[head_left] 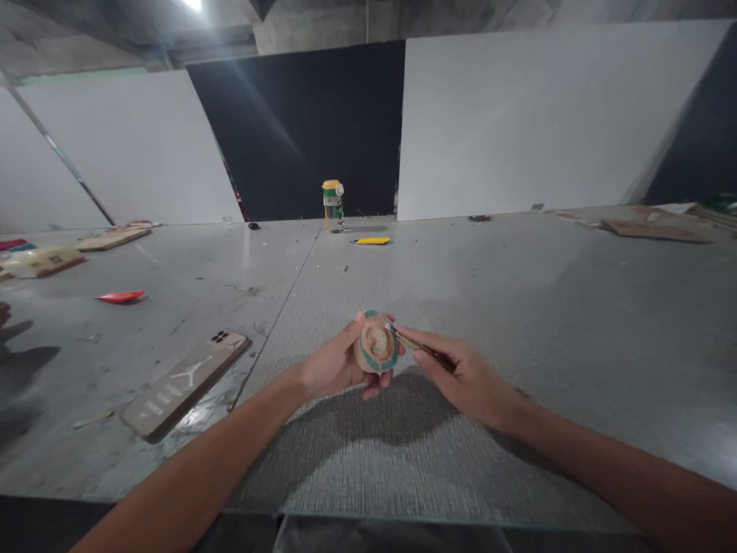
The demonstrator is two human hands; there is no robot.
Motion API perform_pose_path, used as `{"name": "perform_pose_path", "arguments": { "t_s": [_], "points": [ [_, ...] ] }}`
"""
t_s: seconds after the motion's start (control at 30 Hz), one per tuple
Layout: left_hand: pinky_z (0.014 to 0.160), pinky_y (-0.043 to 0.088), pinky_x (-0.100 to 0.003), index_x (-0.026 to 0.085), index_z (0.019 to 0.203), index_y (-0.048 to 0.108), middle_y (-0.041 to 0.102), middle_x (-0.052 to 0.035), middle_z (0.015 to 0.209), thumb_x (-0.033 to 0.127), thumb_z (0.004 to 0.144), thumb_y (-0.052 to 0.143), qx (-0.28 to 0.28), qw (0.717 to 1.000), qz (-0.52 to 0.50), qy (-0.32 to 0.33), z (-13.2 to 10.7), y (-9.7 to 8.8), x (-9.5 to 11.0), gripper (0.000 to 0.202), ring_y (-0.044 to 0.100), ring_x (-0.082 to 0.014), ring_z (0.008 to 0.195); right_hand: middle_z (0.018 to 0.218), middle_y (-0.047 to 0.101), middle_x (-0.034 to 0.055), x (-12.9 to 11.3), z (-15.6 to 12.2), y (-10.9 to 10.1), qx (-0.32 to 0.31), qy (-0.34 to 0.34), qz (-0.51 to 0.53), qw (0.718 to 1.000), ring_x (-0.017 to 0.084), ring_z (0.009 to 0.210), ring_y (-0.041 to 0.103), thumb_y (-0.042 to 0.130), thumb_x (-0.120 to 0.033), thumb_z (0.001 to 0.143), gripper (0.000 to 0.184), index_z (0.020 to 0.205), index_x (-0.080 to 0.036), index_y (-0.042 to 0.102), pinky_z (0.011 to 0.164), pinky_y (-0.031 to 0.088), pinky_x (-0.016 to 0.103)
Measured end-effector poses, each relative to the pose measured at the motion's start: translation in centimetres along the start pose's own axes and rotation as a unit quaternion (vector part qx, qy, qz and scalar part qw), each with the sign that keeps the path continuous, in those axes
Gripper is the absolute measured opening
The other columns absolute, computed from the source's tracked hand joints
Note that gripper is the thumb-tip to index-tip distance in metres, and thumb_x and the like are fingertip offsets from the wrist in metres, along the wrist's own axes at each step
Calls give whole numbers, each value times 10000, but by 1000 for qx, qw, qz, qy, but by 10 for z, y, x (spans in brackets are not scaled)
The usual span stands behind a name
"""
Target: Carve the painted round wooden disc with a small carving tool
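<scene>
On near centre of scene, just above grey tabletop (546, 322), holding round piece (378, 343) in L hand (337, 361), clamped btwn thumb at upper left edge & fingers wrapped behind and below. Tilted w/ carved face up; pale tan w/ blue-green patches round rim, hollowed in middle. Gripping slim tool (423, 347) in R hand (469, 376), pinched btwn thumb & index finger, metal tip at upper right of carved face; can't tell if touching. Held close together, L & R, at abt same height; can't tell re contact btwn fingertips. To near left, can see phone (187, 384) lying flat, back up, camera cluster at far end, w/ white figure print. Just left of that, small pale stick (94, 419). Farther back on left, red item (122, 297), pointed; beyond it, clear plastic packet (43, 263) & flat board (115, 236). At far centre, upright by black panel (311, 130), bottle (332, 207) w/ yellow lid; just right & nearer, yellow cutter (372, 241) lying flat. At far right, brown slab (656, 230), near base of white panel (546, 115).
</scene>
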State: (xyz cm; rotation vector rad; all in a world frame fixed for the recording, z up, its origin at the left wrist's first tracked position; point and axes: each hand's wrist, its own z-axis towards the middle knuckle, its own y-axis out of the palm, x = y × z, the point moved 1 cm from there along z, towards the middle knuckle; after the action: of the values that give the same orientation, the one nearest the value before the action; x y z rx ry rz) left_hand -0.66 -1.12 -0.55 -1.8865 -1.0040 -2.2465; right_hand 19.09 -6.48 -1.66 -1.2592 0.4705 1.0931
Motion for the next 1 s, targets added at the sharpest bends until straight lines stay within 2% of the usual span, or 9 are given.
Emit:
{"name": "perform_pose_path", "arguments": {
  "t_s": [0.1,0.2,0.3,0.47,0.57,0.73,0.87,0.93,1.0],
  "points": [
    [454,443,-220,205,1220,488,562,-83,943,552,936,270,-1,1000,-1,-2,0,0,-1,498,583,-148,652,1162,666,115,-1,0,0,8,-3,5,1000,148,733,595,462,-316,945,418,1331,-193,562,636,470,261],
    [449,446,-224,224,1234,471,565,-78,953,540,937,289,-1,1000,-6,8,0,0,-1,470,593,-155,659,820,684,57,-1,0,2,-12,40,68,997,106,536,492,460,-365,952,457,1376,-202,510,482,410,216],
    [451,451,-224,227,1248,451,571,-71,910,544,938,281,-10,1000,-19,12,0,1,-1,475,601,-164,670,582,546,-29,1,0,4,-32,84,141,986,82,415,368,459,-404,953,504,1416,-205,452,376,327,186],
    [466,478,-247,229,1271,438,576,-90,975,539,938,289,-18,999,-26,6,0,1,0,478,610,-169,686,977,710,89,1,-1,4,10,11,51,999,166,778,630,467,-363,950,427,1341,-213,547,643,524,273],
    [465,485,-249,247,1264,439,580,-91,985,546,937,283,-11,1000,-25,5,0,2,0,471,607,-169,684,1203,667,123,0,-1,4,32,-26,-4,999,216,985,643,453,-322,951,399,1314,-206,572,824,529,366],
    [463,491,-248,246,1226,448,572,-77,936,550,940,251,-10,1000,-27,-1,0,2,0,462,608,-170,676,1247,642,135,-4,-2,3,44,-36,-15,998,223,1074,629,467,-287,943,384,1289,-180,596,901,504,369],
    [461,492,-246,249,1244,433,568,-84,977,545,942,246,-9,1000,-30,-2,0,2,0,463,613,-169,685,981,715,104,0,-2,5,12,18,67,998,156,747,656,475,-374,955,442,1359,-200,526,620,538,254],
    [460,493,-247,252,1259,421,568,-78,952,544,942,245,-11,999,-33,1,0,2,-1,465,613,-173,689,665,640,10,4,-2,8,-12,54,130,990,92,458,504,462,-413,960,492,1412,-219,455,416,431,193],
    [465,498,-250,258,1259,419,571,-70,917,544,942,244,-14,999,-33,2,0,3,-1,462,615,-179,697,551,540,-41,7,-2,9,-25,70,164,984,73,375,382,448,-433,963,520,1439,-227,411,348,344,174]
  ]
}}
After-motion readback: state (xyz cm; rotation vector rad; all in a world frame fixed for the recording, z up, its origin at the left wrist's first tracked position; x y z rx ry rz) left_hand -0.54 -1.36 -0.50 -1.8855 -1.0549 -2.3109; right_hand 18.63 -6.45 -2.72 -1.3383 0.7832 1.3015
